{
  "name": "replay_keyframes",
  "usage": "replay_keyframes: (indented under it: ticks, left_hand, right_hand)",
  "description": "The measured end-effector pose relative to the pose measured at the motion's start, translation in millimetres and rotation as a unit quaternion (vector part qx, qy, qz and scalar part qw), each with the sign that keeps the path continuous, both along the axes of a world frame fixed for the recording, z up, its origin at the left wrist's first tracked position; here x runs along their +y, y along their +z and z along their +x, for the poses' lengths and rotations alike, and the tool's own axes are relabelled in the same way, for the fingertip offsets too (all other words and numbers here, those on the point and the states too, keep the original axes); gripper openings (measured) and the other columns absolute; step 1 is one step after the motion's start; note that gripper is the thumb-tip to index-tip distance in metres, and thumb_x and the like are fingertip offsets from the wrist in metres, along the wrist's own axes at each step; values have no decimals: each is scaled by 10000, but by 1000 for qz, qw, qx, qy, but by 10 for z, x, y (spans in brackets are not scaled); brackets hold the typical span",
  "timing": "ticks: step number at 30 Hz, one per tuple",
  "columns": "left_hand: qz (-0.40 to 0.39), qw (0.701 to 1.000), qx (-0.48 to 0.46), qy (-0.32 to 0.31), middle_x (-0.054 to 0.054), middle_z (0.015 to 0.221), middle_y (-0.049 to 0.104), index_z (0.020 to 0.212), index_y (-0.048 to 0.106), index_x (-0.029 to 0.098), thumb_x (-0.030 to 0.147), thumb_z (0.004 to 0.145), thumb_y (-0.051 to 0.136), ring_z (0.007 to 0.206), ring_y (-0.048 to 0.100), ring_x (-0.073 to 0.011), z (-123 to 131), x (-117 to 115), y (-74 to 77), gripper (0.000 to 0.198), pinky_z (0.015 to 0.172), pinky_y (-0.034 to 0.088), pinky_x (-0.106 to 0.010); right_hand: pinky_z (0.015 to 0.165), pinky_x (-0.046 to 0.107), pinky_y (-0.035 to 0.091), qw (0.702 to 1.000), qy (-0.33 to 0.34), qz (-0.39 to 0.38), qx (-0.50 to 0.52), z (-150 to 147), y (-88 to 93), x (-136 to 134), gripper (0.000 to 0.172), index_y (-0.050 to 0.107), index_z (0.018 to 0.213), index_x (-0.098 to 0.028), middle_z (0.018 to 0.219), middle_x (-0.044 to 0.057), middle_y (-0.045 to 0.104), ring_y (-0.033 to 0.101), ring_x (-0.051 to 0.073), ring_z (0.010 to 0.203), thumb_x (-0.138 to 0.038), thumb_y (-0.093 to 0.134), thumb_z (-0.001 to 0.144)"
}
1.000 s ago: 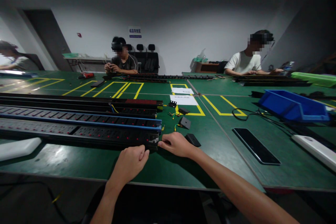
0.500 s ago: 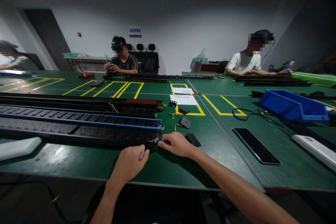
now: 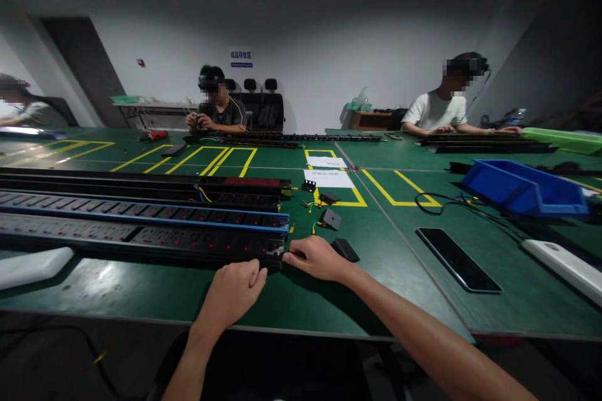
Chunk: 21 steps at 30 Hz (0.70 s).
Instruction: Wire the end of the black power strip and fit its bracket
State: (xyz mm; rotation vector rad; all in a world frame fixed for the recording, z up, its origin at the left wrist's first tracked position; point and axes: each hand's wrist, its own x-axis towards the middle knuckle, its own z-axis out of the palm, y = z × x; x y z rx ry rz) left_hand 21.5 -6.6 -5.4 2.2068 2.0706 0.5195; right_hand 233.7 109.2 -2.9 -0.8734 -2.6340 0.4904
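Observation:
Several long black power strips lie side by side on the green table; the nearest power strip (image 3: 141, 238) ends just in front of my hands. My left hand (image 3: 232, 294) is curled with its fingertips against the strip's near side at that end. My right hand (image 3: 316, 257) is curled too, its fingertips pinched at the strip's end face. What the fingers hold, if anything, is hidden. A black end cap (image 3: 345, 250) lies right behind my right hand, and another small black part (image 3: 332, 218) sits a little farther back with yellow-green wires.
A black phone (image 3: 458, 260) lies to the right, past it a white strip (image 3: 564, 269) and a blue bin (image 3: 524, 189) with a black cable. A white piece (image 3: 32, 265) lies at the left. Three other people sit at the far tables.

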Motion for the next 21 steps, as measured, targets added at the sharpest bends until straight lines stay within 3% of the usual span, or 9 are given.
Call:
replay_keyframes:
  ticks: [21]
  left_hand:
    - [-8, 1000, 5, -1, 26, 559, 485, 626, 374, 203, 327, 949, 451, 528, 457, -121, 16, 4, 33, 354, 583, 214, -288]
  right_hand:
    - [557, 259, 176, 1000, 3, 2, 3, -4, 8, 2, 342, 618, 718, -172, 612, -21, 533, 377, 90, 533, -392, 554, 971]
